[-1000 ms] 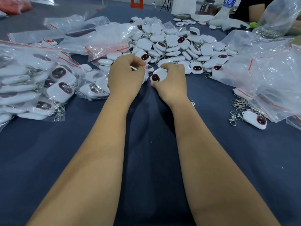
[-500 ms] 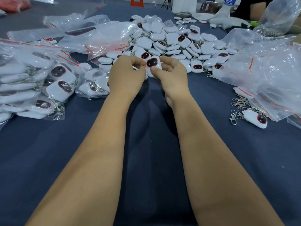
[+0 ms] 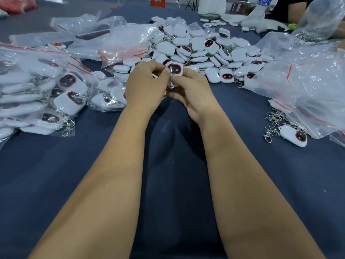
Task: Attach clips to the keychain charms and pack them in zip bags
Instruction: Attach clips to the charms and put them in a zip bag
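the only lettering in view sits on the blue label of a clear plastic bottle (image 3: pixel 262 2) at the far edge of the bench, near the top right corner. white characters stand on that label, but they are cut off by the frame edge and too blurred to read. no text, number or brand can be made out on the white rounded keychain charms (image 3: pixel 197 47) or on the clear red-striped zip bags (image 3: pixel 119 40).
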Demonstrator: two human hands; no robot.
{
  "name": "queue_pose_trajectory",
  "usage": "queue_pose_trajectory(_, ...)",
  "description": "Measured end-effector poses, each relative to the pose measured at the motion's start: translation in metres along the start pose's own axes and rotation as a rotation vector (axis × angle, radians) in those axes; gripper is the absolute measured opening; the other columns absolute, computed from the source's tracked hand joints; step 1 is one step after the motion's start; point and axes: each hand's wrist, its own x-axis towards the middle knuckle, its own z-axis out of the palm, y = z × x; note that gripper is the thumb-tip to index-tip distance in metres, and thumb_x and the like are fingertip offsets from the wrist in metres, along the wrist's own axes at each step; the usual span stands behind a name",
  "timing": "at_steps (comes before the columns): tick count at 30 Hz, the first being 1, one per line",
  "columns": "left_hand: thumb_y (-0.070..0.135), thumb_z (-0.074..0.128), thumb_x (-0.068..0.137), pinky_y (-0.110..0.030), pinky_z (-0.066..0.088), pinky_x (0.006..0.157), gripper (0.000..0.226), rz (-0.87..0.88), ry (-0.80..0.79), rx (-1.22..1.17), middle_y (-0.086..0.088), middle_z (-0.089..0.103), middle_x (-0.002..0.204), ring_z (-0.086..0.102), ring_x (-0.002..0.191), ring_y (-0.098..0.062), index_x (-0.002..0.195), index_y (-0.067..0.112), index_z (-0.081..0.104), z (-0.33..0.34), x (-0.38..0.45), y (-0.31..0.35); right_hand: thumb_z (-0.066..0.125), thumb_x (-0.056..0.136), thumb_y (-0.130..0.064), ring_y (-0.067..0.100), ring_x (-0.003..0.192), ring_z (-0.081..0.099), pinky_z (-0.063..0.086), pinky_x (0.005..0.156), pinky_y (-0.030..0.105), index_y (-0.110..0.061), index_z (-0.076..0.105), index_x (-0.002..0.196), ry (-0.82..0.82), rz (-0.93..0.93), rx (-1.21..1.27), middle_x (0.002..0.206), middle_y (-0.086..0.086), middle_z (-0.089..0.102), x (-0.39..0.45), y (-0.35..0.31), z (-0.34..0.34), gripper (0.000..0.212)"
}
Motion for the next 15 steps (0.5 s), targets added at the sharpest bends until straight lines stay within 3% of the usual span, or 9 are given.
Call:
queue_pose_trajectory(2,0.036,0.056,0.088,-0.033,0.049,0.087,0.012,-0.014,-0.003,0.003,0.009,0.066,0.103,0.061,0.095,-0.013,0.092,0.033,0.068,0.0003,-0.0003,0.0002,0.055,0.09,0.004,0.023,0.087,0.066,0.058,0.089,0.042,0.005,0.065,0.111,0.013,-0.011,-0.039,0.095,0.017,0.068,0.0014,0.0011,-0.0002,0.023)
queue_pose_trajectory(5,0.036,0.056,0.085,-0.039,0.052,0.087,0.016,-0.041,-0.031,0.0,0.009,0.067,0.098,0.065,0.093,-0.017,0.092,0.029,0.069,0.0014,-0.0015,0.0018,0.055,0.087,0.004,0.018,0.077,0.063,0.053,0.072,0.03,-0.003,0.069,0.098,0.058,-0.06,-0.139,0.078,0.005,0.067,0.0033,0.0024,-0.0022,0.02)
queue_pose_trajectory(9,0.033,0.055,0.081,-0.04,0.053,0.086,0.026,-0.057,-0.052,0.016,0.01,0.066,0.098,0.066,0.092,-0.018,0.097,0.027,0.073,0.0013,-0.0014,0.0021,0.055,0.087,0.003,0.014,0.071,0.063,0.05,0.062,0.02,-0.006,0.07,0.099,0.068,-0.084,-0.198,0.072,-0.001,0.069,0.0023,0.003,-0.0038,0.021)
queue_pose_trajectory(15,0.035,0.055,0.082,-0.037,0.052,0.085,0.011,-0.027,-0.045,0.01,0.011,0.062,0.096,0.065,0.091,-0.019,0.087,0.034,0.065,0.0024,-0.001,0.0013,0.056,0.086,0.003,0.018,0.076,0.063,0.054,0.069,0.026,-0.005,0.07,0.099,0.066,-0.075,-0.199,0.077,0.003,0.068,0.0025,0.0024,-0.0031,0.021)
